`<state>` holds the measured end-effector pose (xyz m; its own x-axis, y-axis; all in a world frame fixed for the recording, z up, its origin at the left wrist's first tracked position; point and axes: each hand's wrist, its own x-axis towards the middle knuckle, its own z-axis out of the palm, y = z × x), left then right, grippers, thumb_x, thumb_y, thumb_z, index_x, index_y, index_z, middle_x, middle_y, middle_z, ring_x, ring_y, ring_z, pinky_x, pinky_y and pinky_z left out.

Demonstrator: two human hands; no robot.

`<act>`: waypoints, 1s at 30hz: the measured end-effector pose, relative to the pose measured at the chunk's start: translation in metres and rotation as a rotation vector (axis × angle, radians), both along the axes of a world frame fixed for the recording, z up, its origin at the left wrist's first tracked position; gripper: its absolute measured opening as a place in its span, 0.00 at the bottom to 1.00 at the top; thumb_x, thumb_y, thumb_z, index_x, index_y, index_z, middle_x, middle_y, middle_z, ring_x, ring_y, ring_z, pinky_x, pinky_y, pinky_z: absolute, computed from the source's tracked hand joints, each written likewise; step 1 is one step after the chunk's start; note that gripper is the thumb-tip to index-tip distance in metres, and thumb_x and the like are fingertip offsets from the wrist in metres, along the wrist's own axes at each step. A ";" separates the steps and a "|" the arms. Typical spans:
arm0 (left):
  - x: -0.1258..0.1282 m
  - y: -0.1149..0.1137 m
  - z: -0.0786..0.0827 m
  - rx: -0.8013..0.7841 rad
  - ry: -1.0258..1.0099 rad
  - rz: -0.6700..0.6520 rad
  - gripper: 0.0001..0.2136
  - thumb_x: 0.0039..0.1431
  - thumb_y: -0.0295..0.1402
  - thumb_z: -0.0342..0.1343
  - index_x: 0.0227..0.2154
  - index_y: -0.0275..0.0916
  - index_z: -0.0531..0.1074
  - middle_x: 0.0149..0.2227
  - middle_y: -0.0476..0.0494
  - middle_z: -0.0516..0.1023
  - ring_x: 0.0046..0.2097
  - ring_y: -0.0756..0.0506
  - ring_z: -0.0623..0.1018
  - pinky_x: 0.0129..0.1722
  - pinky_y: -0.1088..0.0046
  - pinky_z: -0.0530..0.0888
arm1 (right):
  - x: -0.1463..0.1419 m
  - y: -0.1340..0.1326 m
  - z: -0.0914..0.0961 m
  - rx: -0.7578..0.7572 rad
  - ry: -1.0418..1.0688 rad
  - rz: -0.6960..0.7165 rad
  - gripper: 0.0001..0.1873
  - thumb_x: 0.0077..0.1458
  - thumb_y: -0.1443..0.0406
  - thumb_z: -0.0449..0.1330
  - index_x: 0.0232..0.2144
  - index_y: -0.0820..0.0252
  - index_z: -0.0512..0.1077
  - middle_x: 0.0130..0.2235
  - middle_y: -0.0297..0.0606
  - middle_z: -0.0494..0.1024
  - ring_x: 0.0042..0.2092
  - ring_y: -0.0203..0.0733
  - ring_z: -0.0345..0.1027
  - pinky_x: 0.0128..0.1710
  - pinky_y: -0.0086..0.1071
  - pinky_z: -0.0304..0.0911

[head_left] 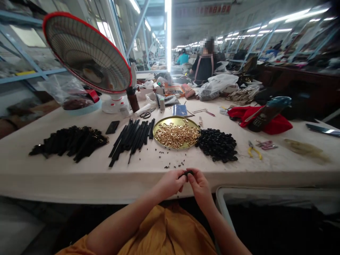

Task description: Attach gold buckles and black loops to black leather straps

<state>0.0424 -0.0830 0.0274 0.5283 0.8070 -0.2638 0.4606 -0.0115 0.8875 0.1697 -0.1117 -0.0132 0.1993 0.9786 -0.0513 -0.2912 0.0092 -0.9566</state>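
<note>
My left hand (pixel 170 182) and my right hand (pixel 199 184) meet at the table's front edge. Both are closed on a small black piece (pixel 186 173), pinched between the fingertips; the fingers cover much of it, so its exact kind is unclear. Just beyond them lie several tiny black bits (pixel 182 163). A round gold tray (pixel 172 119) holds a heap of small gold metal fittings (pixel 175 136). To its right is a pile of small black rounded pieces (pixel 217 145). Flat black strips (pixel 132 138) lie left of the tray, and bundled black straps (pixel 69 143) farther left.
A red-rimmed fan (pixel 87 53) stands at the back left. Yellow-handled pliers (pixel 254 150), a dark bottle (pixel 268 115) on red cloth and scissors (pixel 146 114) are on the table. A white-rimmed bin (pixel 223 198) with black material sits at my right. A person (pixel 204 67) is farther back.
</note>
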 end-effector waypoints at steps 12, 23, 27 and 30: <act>-0.023 0.001 0.000 -0.146 -0.100 -0.091 0.21 0.55 0.29 0.42 0.53 0.37 0.56 0.24 0.52 0.67 0.22 0.54 0.66 0.23 0.79 0.64 | -0.002 0.004 -0.016 -0.146 0.035 0.057 0.15 0.43 0.54 0.62 0.28 0.59 0.71 0.24 0.31 0.70 0.27 0.36 0.59 0.30 0.30 0.57; -0.044 0.075 -0.028 -0.262 -0.256 0.231 0.12 0.56 0.40 0.43 0.29 0.35 0.63 0.14 0.59 0.54 0.16 0.56 0.54 0.17 0.80 0.51 | 0.007 0.098 -0.014 -0.080 -0.670 0.081 0.17 0.50 0.52 0.53 0.28 0.60 0.70 0.25 0.36 0.72 0.28 0.41 0.65 0.29 0.32 0.59; -0.053 0.095 -0.029 -0.345 -0.290 0.252 0.11 0.56 0.39 0.43 0.29 0.36 0.62 0.14 0.59 0.56 0.15 0.56 0.55 0.16 0.80 0.52 | 0.027 0.175 -0.022 -0.063 -1.063 -0.087 0.11 0.49 0.59 0.52 0.30 0.60 0.70 0.32 0.41 0.72 0.34 0.43 0.65 0.35 0.34 0.58; -0.062 0.103 -0.029 -0.383 -0.283 0.241 0.09 0.55 0.37 0.44 0.28 0.36 0.61 0.14 0.59 0.56 0.15 0.56 0.55 0.16 0.81 0.53 | 0.025 0.213 -0.029 -0.095 -1.122 -0.063 0.05 0.44 0.63 0.56 0.24 0.59 0.69 0.29 0.38 0.71 0.31 0.41 0.63 0.34 0.34 0.56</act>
